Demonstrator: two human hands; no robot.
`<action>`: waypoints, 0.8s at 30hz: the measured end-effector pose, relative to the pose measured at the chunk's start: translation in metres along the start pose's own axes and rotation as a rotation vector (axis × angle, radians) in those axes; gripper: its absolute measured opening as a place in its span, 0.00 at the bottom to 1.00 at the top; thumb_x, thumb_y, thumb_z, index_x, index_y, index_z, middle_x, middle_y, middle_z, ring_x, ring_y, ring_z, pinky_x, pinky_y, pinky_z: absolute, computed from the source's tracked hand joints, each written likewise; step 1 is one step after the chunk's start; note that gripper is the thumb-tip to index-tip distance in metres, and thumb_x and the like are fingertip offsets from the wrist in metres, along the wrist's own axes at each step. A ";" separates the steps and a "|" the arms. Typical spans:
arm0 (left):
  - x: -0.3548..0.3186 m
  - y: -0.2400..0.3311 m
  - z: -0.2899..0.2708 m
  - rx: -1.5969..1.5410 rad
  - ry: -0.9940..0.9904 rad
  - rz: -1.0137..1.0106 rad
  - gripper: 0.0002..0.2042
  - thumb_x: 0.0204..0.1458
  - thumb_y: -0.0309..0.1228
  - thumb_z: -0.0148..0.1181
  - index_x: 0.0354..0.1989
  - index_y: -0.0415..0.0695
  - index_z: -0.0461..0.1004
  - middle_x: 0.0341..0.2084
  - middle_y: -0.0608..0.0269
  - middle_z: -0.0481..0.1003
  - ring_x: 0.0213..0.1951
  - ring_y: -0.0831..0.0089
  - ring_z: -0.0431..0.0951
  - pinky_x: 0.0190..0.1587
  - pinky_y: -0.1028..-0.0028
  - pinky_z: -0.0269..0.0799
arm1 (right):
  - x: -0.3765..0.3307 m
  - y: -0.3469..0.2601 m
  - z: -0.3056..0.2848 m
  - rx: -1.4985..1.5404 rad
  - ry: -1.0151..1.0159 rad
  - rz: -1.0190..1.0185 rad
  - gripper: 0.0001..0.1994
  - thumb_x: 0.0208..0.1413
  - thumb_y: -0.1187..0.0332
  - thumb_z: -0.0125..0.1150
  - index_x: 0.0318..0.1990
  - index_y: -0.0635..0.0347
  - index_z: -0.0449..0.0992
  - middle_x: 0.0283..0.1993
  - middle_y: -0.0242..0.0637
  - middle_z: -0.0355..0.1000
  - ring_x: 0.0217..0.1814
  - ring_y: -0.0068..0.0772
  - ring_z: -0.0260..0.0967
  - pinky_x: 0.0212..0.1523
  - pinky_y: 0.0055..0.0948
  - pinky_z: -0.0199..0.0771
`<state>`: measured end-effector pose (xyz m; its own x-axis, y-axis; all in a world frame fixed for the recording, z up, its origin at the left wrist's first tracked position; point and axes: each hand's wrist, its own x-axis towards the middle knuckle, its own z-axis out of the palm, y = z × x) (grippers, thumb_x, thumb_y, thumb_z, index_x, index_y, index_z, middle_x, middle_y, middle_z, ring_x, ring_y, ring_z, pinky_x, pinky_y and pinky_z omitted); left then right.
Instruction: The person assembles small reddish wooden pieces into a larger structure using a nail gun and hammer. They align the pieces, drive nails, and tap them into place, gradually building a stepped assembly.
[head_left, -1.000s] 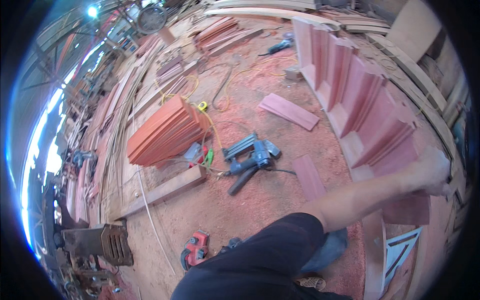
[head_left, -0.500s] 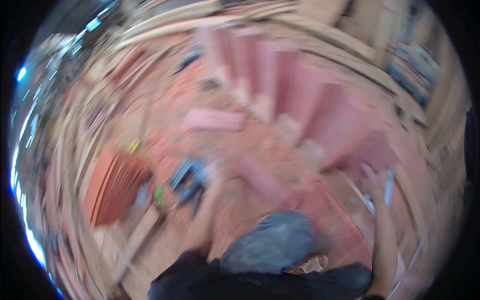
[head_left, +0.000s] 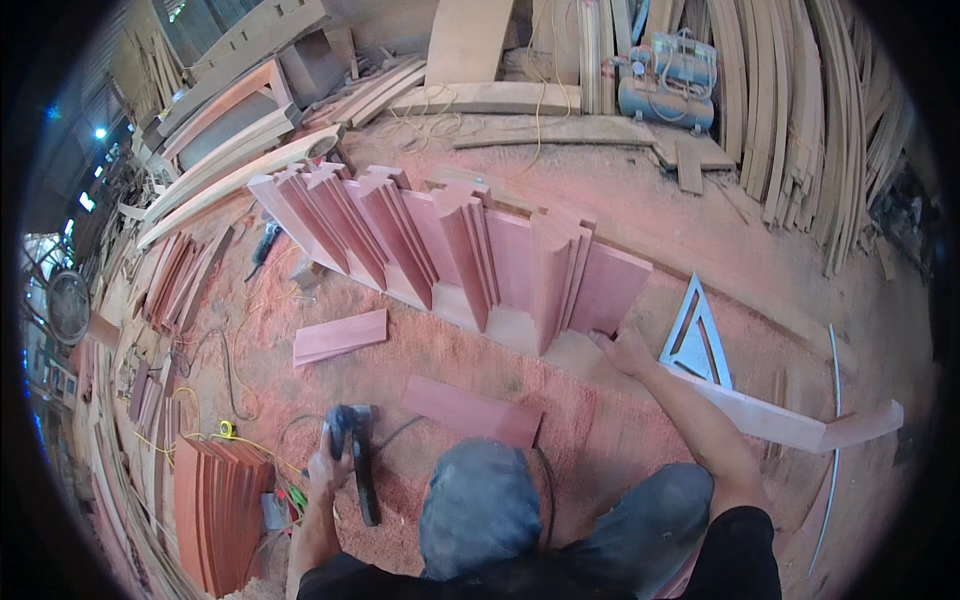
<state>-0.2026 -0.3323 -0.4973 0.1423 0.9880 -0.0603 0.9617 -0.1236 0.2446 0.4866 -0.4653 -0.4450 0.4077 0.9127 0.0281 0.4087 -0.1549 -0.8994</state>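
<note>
A long wooden moulded frame with pinkish upright ribs and flat boards between them lies across the floor before me. My right hand grips the near lower corner of the flat end board, its fingers curled at the edge. At my left, my left hand is wrapped round the handle of a dark blue-and-black nail gun held low over the floor. Between the hands lies a loose pink board. Another short pink board rests farther off. A silver triangular square lies right of my right hand.
A stack of reddish boards stands at the lower left, beside a yellow tape measure. Cords trail over the dusty floor. A dark power tool lies near the frame's far end. An air compressor and leaning planks line the back.
The view has swung and sharpened. My right hand has moved from beside the blurred square to the end board. My left hand still has the nail gun, now farther left in view.
</note>
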 end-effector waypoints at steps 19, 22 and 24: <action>0.025 0.064 0.060 -0.074 0.297 -0.057 0.40 0.56 0.39 0.71 0.76 0.39 0.64 0.68 0.35 0.69 0.68 0.34 0.69 0.71 0.46 0.67 | 0.001 0.040 0.006 -0.366 0.162 -0.119 0.22 0.63 0.57 0.70 0.54 0.68 0.83 0.51 0.56 0.84 0.55 0.61 0.80 0.59 0.52 0.77; -0.038 0.039 0.093 -0.051 -0.023 -0.380 0.42 0.60 0.53 0.70 0.74 0.39 0.61 0.68 0.28 0.65 0.65 0.29 0.72 0.68 0.46 0.70 | 0.001 0.053 0.008 -0.457 0.098 -0.058 0.23 0.64 0.54 0.70 0.51 0.69 0.84 0.49 0.60 0.83 0.53 0.65 0.81 0.57 0.54 0.78; -0.038 0.020 0.103 -0.017 -0.009 -0.421 0.38 0.57 0.48 0.72 0.69 0.37 0.67 0.60 0.32 0.75 0.56 0.32 0.80 0.56 0.47 0.80 | 0.001 0.054 0.011 -0.386 0.102 -0.029 0.23 0.64 0.52 0.70 0.49 0.70 0.85 0.46 0.63 0.83 0.50 0.67 0.81 0.55 0.55 0.79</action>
<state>-0.1643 -0.3824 -0.5896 -0.2601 0.9511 -0.1668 0.9323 0.2923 0.2129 0.5003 -0.4682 -0.4982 0.4630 0.8793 0.1115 0.6900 -0.2785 -0.6681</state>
